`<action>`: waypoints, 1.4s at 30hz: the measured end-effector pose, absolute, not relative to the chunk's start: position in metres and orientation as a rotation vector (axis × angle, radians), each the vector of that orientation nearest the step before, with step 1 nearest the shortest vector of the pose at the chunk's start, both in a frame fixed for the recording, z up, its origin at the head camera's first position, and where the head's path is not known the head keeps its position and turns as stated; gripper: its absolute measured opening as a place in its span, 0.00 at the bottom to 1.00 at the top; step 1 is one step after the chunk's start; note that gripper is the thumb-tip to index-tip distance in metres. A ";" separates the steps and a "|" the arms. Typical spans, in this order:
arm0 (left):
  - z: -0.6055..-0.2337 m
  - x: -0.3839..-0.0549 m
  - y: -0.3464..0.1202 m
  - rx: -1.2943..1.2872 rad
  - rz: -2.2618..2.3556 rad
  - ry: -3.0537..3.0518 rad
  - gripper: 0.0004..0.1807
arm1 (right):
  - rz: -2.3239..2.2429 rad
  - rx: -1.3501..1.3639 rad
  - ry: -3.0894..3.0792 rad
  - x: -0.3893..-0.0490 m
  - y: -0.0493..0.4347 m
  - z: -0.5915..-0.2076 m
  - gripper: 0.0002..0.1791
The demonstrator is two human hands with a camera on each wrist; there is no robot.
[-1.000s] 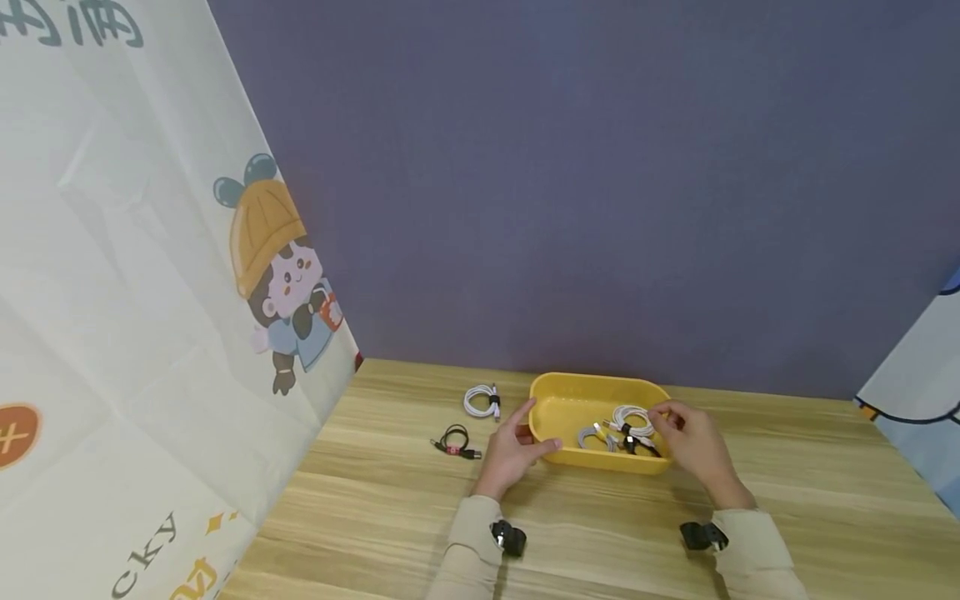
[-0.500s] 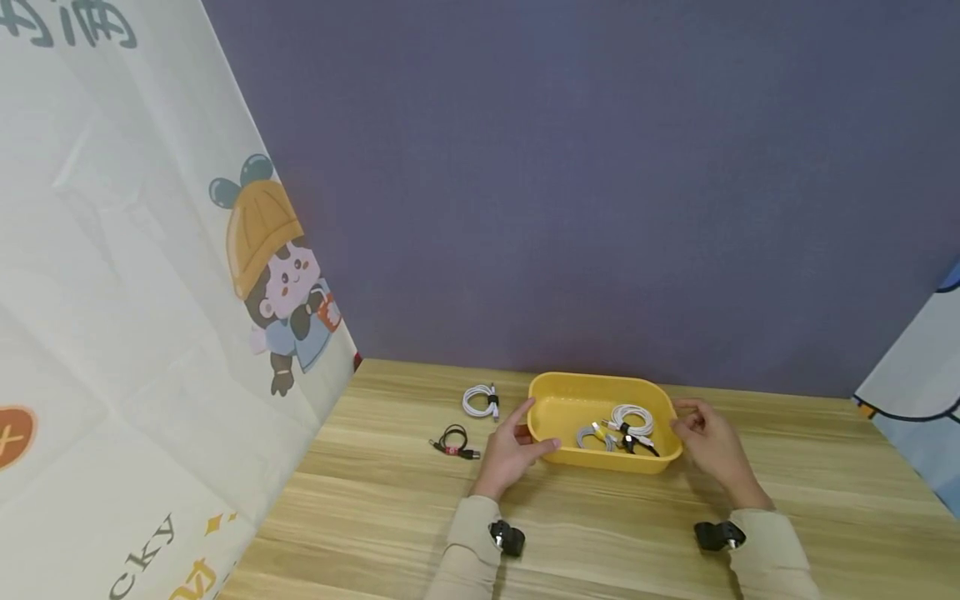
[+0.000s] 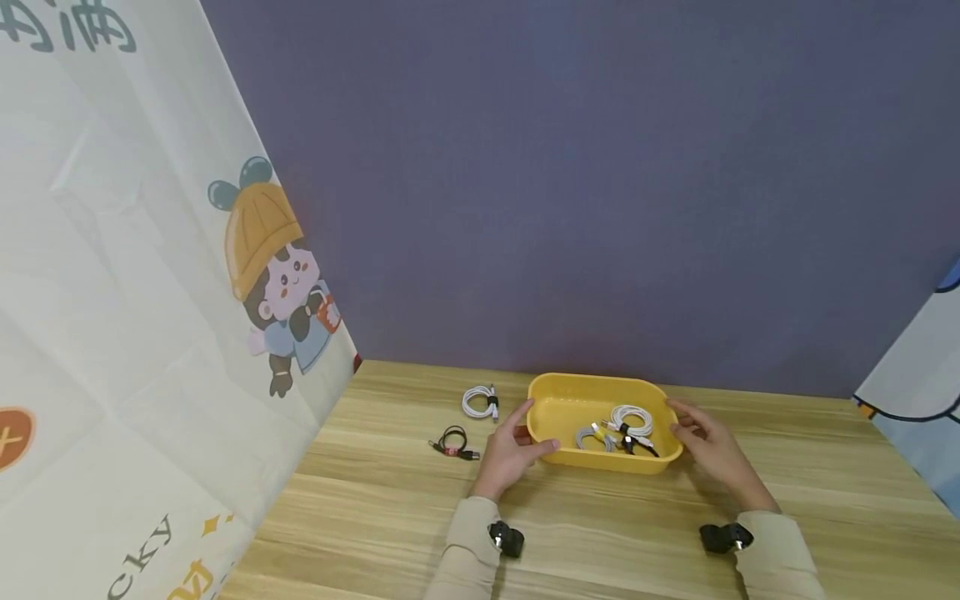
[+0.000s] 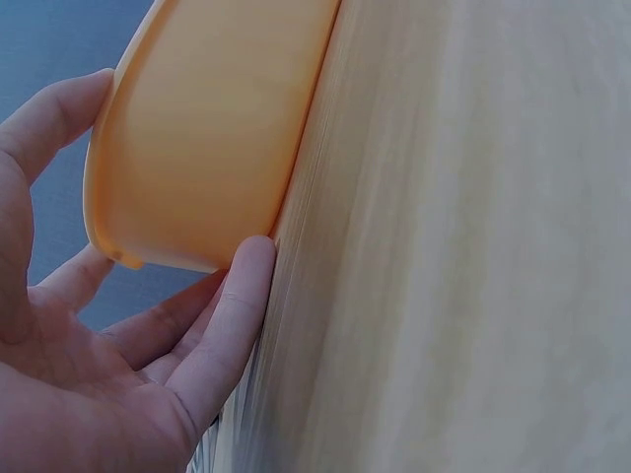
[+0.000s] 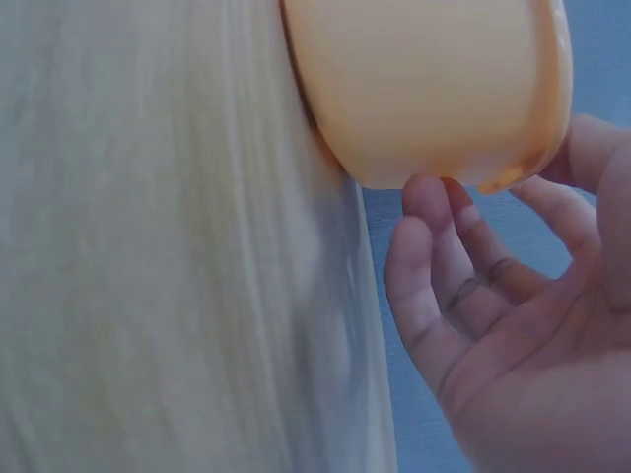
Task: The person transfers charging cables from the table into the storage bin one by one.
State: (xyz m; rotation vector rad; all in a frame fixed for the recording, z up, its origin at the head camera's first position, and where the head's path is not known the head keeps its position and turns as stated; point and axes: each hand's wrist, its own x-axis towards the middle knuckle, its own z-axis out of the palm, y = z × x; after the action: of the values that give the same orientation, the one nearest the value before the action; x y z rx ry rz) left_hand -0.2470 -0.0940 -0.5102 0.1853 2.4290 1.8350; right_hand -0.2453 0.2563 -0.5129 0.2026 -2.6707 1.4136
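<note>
A yellow plastic tray (image 3: 558,410) stands on the table near the back wall. My left hand (image 3: 508,457) holds its left end, thumb over the front rim and fingers against the outer wall. At the right end, my right hand (image 3: 712,454) has its thumb at the rim and its fingertips under the end wall, seen in the right wrist view. Inside the tray's right half lie a white coiled cable (image 3: 632,410), a grey cable (image 3: 604,443) with a yellow plug part, and a black cable (image 3: 632,445).
To the left of the tray, a white coiled cable with a black strap (image 3: 492,402) lies on the wooden table (image 3: 360,500). A black coiled cable (image 3: 468,455) with a red tag is in front of it. Behind rises a dark blue wall (image 3: 585,208); a printed sheet (image 3: 150,292) borders the left.
My right hand has moved right, from over the cables inside the tray to the tray's right end, and its fingers now meet the rim. The left hand has kept its hold.
</note>
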 end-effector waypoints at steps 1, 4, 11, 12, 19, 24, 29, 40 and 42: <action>-0.510 -0.247 -0.094 0.178 1.831 2.430 0.49 | 1.427 0.203 -2.680 -0.245 0.257 -0.514 0.28; -0.511 -0.247 -0.094 0.183 1.828 2.439 0.48 | 1.474 0.191 -2.689 -0.247 0.259 -0.516 0.28; -0.512 -0.249 -0.093 0.181 1.832 2.435 0.48 | 1.636 0.232 -2.686 -0.250 0.266 -0.523 0.33; -0.512 -0.249 -0.093 0.183 1.835 2.434 0.48 | 1.660 0.241 -2.682 -0.250 0.267 -0.524 0.34; -0.513 -0.250 -0.093 0.188 1.845 2.427 0.48 | 1.872 0.256 -2.622 -0.249 0.272 -0.527 0.35; -0.513 -0.250 -0.093 0.189 1.840 2.435 0.49 | 2.009 0.240 -2.580 -0.246 0.273 -0.529 0.36; -0.513 -0.249 -0.094 0.184 1.837 2.438 0.49 | 2.050 0.236 -2.576 -0.245 0.273 -0.532 0.35; -0.512 -0.248 -0.095 0.185 1.826 2.450 0.49 | 2.097 0.277 -2.540 -0.246 0.274 -0.537 0.34; -0.512 -0.249 -0.095 0.186 1.825 2.451 0.49 | 2.103 0.286 -2.529 -0.246 0.275 -0.538 0.34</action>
State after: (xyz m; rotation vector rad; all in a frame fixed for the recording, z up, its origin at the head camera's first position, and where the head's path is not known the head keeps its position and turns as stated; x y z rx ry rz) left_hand -0.2485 -0.0954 -0.5118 0.1864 2.4515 1.8245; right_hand -0.2465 0.2747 -0.5376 0.2860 -2.5292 2.1029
